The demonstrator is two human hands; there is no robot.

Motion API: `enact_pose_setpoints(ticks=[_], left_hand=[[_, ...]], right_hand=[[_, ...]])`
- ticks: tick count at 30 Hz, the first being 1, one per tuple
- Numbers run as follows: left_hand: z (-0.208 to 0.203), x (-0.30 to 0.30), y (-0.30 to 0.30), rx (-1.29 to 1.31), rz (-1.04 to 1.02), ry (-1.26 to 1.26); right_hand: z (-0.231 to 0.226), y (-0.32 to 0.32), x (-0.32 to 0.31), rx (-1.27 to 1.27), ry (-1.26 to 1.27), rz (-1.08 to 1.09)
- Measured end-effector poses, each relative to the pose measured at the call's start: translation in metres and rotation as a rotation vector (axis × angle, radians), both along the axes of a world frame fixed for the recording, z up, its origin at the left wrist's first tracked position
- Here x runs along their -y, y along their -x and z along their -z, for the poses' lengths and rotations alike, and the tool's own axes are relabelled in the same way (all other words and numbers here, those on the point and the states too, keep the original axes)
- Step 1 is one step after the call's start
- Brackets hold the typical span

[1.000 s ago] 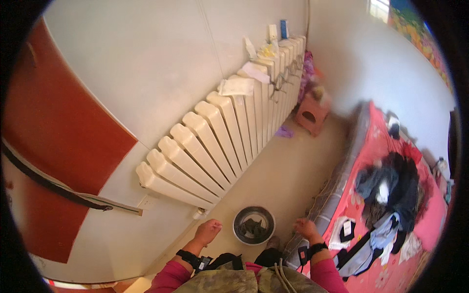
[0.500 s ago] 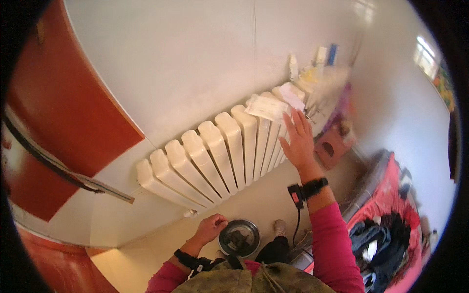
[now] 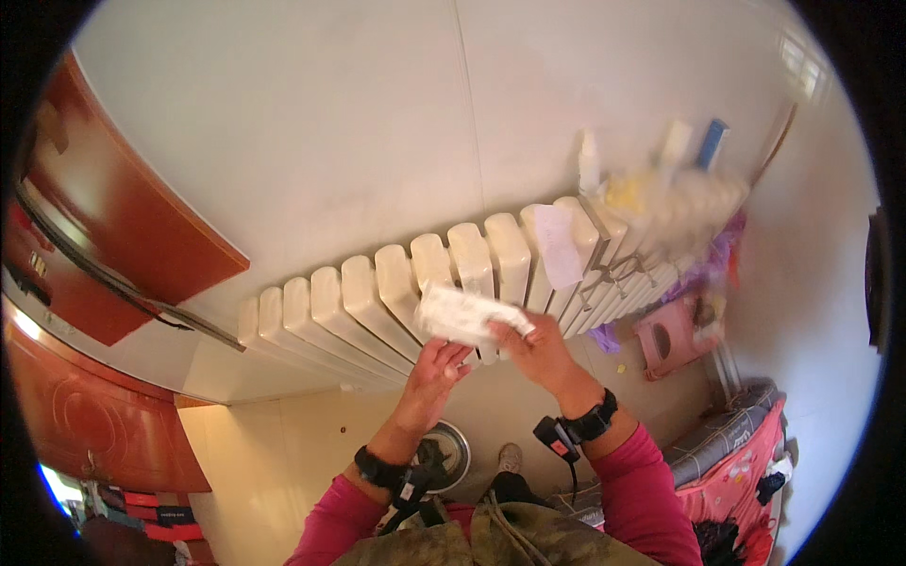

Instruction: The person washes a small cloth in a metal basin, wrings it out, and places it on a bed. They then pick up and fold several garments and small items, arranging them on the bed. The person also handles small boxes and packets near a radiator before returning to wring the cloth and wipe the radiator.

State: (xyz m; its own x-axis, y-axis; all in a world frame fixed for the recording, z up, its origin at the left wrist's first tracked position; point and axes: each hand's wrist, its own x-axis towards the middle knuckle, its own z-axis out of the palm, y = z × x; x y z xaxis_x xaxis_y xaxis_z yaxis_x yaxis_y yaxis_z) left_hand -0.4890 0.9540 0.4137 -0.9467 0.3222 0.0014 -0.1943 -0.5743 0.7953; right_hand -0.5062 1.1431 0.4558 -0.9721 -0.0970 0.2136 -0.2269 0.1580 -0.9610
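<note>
A soft white packet (image 3: 460, 314), slightly blurred, is in front of the radiator (image 3: 377, 283). My right hand (image 3: 543, 351) grips its right end, thumb and fingers closed around it. Just below the packet's left part is my left hand (image 3: 429, 382), with its fingers bent in toward the thumb. Whether those fingertips touch the packet, or hold something small, I cannot make out. A pale paper sheet (image 3: 559, 247) drapes over the radiator top, to the right of the packet.
A white bottle (image 3: 588, 162) and a blue box (image 3: 713, 143) stand beyond the radiator's right part. Metal clips (image 3: 609, 278) hang there. Below are a pink plastic stool (image 3: 675, 335) and a round metal basin (image 3: 458, 459). Red cabinets (image 3: 104, 406) flank the left.
My right hand has lifted the white packet off the radiator and brought it left toward me. My left hand has risen from above the basin to beside the packet. The view has shifted.
</note>
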Motion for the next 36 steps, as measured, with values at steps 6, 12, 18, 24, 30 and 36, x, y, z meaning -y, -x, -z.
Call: enact_pose_setpoints(ticks=[6, 12, 18, 24, 30, 36], left_hand=[[-0.010, -0.020, 0.005, 0.194, -0.176, -0.142], [0.008, 0.000, -0.013, 0.194, -0.254, -0.089], [0.013, 0.015, -0.024, 0.221, -0.304, 0.041], [-0.011, 0.023, -0.034, 0.134, -0.106, -0.034], [-0.011, -0.001, -0.037, 0.167, -0.017, -0.177], [-0.001, -0.021, -0.036, 0.330, -0.023, -0.247]], right_hand=[[0.031, 0.007, -0.023, -0.368, -0.060, 0.643], [0.055, 0.075, -0.039, 0.121, 0.924, 0.762], [0.049, 0.078, -0.029, -0.017, 0.948, 0.740], [0.033, -0.001, 0.005, 0.119, 0.502, 0.234], [0.031, -0.058, 0.032, -0.224, 0.238, 0.060], [0.035, -0.055, 0.005, 0.137, 0.464, -0.140]])
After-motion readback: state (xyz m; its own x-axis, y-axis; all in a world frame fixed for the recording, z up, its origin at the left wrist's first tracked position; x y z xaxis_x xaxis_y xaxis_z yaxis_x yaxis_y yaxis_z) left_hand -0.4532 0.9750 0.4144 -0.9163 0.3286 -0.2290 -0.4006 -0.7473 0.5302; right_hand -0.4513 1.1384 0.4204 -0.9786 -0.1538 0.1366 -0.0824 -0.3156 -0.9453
